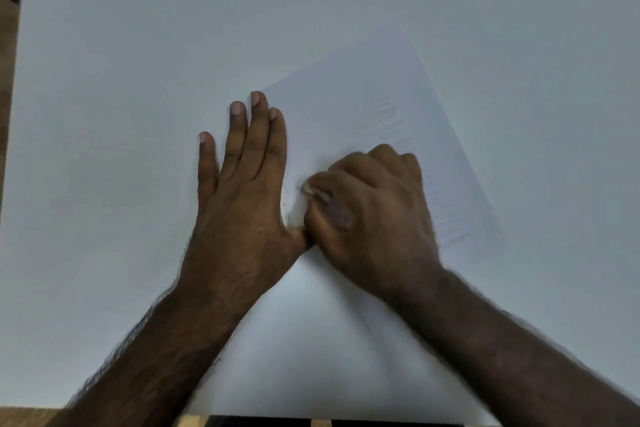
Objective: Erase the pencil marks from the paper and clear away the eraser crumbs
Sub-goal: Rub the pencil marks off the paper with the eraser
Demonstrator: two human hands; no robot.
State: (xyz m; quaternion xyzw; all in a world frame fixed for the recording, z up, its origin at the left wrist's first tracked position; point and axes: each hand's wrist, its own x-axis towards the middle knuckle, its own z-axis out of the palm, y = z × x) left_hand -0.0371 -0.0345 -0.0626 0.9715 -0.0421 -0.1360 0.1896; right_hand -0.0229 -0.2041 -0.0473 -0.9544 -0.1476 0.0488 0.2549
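A white sheet of paper (pixel 353 104) lies tilted on the white table (pixel 121 62), with faint pencil marks (pixel 391 118) along its right side. My left hand (pixel 242 191) rests flat with fingers spread on the paper's left edge. My right hand (pixel 374 211) is curled into a fist on the paper right beside it, blurred by motion. A small pale eraser (pixel 313 191) shows at its fingertips, pinched against the sheet. A tiny dark speck (pixel 286 188) lies between the hands; whether it is a crumb or a pencil mark I cannot tell.
The table's left edge meets a wooden floor (pixel 7 45). At the near edge a dark strip and a bit of wood (pixel 320 422) show.
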